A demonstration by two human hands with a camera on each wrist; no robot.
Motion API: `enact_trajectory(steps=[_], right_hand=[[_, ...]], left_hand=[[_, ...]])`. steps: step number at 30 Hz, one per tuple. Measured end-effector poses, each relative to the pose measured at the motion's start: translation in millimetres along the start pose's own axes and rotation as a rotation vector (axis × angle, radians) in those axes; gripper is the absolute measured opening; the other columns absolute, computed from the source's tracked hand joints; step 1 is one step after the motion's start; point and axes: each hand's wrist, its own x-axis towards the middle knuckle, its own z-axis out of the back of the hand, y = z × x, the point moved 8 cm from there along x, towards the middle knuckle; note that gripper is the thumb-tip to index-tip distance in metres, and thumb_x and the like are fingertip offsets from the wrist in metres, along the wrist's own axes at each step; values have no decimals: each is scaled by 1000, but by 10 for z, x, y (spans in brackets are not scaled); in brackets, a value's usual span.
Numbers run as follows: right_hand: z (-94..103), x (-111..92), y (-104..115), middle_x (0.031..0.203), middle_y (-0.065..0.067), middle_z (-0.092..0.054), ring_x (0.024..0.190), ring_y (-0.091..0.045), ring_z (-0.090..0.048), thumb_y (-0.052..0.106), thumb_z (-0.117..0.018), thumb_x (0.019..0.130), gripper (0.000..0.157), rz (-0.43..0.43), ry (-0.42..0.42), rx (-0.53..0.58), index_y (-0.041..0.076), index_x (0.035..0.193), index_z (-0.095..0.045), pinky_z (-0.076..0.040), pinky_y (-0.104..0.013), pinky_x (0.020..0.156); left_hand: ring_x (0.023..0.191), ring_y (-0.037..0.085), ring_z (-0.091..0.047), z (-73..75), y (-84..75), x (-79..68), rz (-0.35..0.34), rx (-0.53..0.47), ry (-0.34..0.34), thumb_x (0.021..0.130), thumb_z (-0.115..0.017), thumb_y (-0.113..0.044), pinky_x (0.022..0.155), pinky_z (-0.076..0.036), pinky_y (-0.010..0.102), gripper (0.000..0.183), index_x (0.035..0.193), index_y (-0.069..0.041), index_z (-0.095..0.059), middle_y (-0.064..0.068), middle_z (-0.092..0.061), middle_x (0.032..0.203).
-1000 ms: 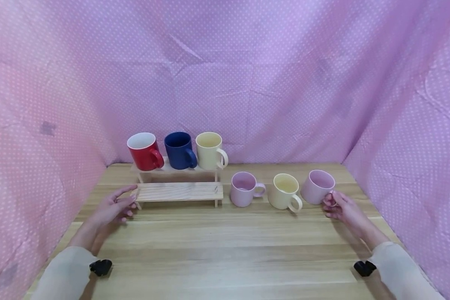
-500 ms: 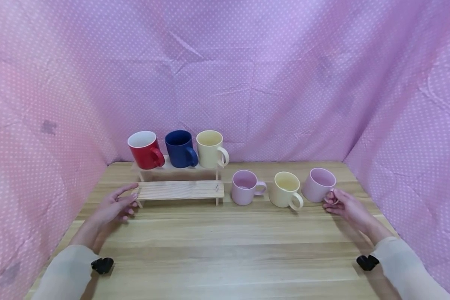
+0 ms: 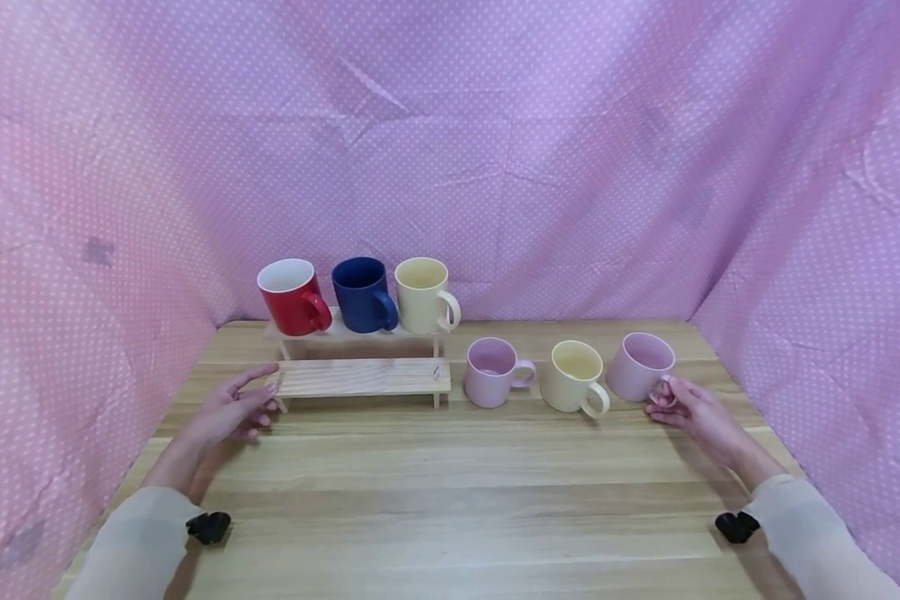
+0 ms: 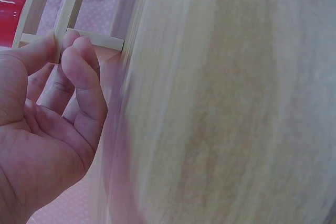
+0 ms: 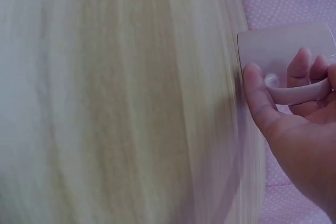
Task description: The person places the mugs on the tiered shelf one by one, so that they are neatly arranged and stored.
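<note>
At the left end of a two-step wooden rack (image 3: 360, 379), my left hand (image 3: 228, 412) pinches the lower board between thumb and fingers, as the left wrist view shows at the board's end (image 4: 65, 19). Far right on the table, my right hand (image 3: 693, 417) holds the handle (image 5: 299, 95) of a pink mug (image 3: 633, 375), which stands upright. A red mug (image 3: 291, 308), a blue mug (image 3: 360, 304) and a cream-yellow mug (image 3: 420, 304) stand on the rack's upper board. Between rack and right hand are another pink mug (image 3: 487, 383) and another yellow mug (image 3: 566, 387).
The wood-grain table (image 3: 450, 483) extends toward me in front of the rack and mugs. Pink dotted cloth (image 3: 480, 167) hangs close behind and at both sides. Black wrist pieces (image 3: 208, 527) sit by both sleeves.
The view shifts slightly, so everything sits a little higher in the frame. Both hands keep their places on the rack and the mug handle; the mugs stay put.
</note>
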Motion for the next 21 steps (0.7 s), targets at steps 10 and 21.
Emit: enact_trajectory(steps=[10,21], right_hand=[[-76,-20,118,102,-11,-60,101,-23,-69,18,-30,113,38,59,26,-15,-15,101,-46,-56,-38,92],[-276,-72,718,102,-11,-55,104,-22,-69,14,-29,113,35,219,8,-79,-14,99,-42,-54,-34,94]], left_hand=[[70,13,-63,-6,29,0,-4,-26,7,103,-60,-37,55,-55,29,69,160,-17,-28,2,-68,93],[71,12,-64,0,6,-17,-12,-39,0,104,-60,-36,56,-55,28,67,160,-17,-28,1,-70,92]])
